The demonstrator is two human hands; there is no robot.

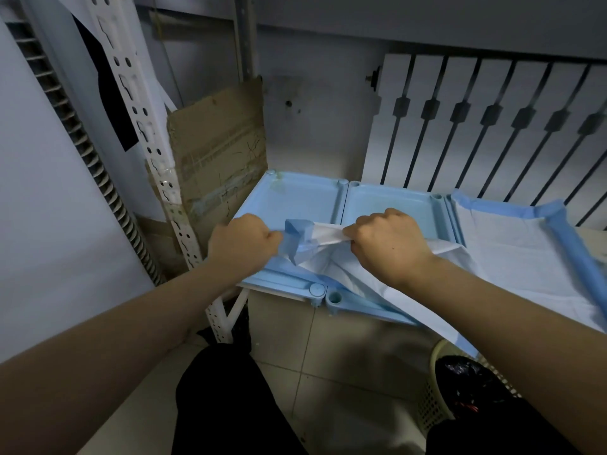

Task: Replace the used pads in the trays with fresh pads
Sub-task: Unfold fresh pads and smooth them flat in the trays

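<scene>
Two hands hold one part-folded pad [305, 239] between them above a row of three pale blue trays. The left hand [244, 243] is closed to a fist round the pad's blue-backed corner. The right hand [387, 244] is likewise curled tight, pinching the white face just beside it. The rest of the sheet trails under the right wrist and over the front rim of the middle tray [394, 200]. Gripping two nearby points on the same fold probably serves to pull the layers open before spreading. The pad looks clean, so it is probably a fresh one. It hangs over the join between the left tray [295, 198] and the middle tray, both of which show bare floors and seem ready for lining. The right tray [451, 218] already carries a spread pad [512, 244], white side up with its blue border turned over the edge. A basket [437, 399] lined with a black bag [466, 379] stands on the floor by the right knee (plausibly there for discards).
</scene>
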